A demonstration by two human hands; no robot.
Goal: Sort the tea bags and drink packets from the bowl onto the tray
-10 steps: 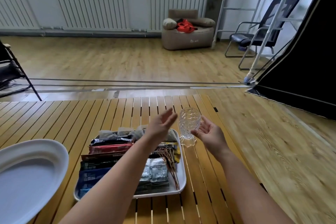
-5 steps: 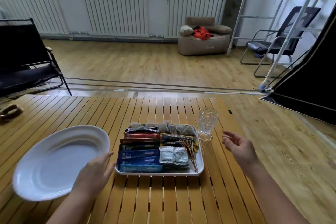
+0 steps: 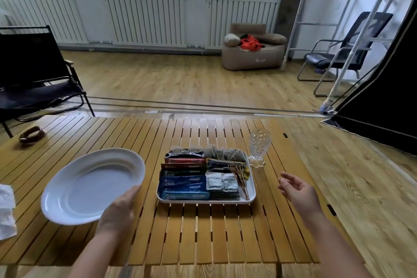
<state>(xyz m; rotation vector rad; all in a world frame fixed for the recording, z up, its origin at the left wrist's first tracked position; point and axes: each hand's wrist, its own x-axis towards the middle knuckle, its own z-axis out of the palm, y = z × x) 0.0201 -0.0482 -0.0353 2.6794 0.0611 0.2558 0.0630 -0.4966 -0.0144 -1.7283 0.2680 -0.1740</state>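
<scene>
A white rectangular tray (image 3: 252, 196) sits mid-table, filled with rows of drink packets (image 3: 183, 181) in black, red, green and blue, small white sachets (image 3: 222, 181), grey-brown tea bags (image 3: 222, 153) along its far side and thin wooden picks (image 3: 240, 176). The white oval bowl (image 3: 92, 185) lies empty to the tray's left. My left hand (image 3: 121, 206) grips the bowl's near right rim. My right hand (image 3: 297, 192) hovers open right of the tray, palm turned inward, holding nothing.
A clear patterned glass (image 3: 259, 148) stands at the tray's far right corner. A brown ring-shaped object (image 3: 31, 134) lies at the table's far left, crumpled white paper (image 3: 6, 210) at the left edge. A black folding chair (image 3: 33, 79) stands beyond the table.
My left hand left the glass area, swung left and took hold of the bowl's rim. My right hand drew back from the glass toward me. The view shifted left.
</scene>
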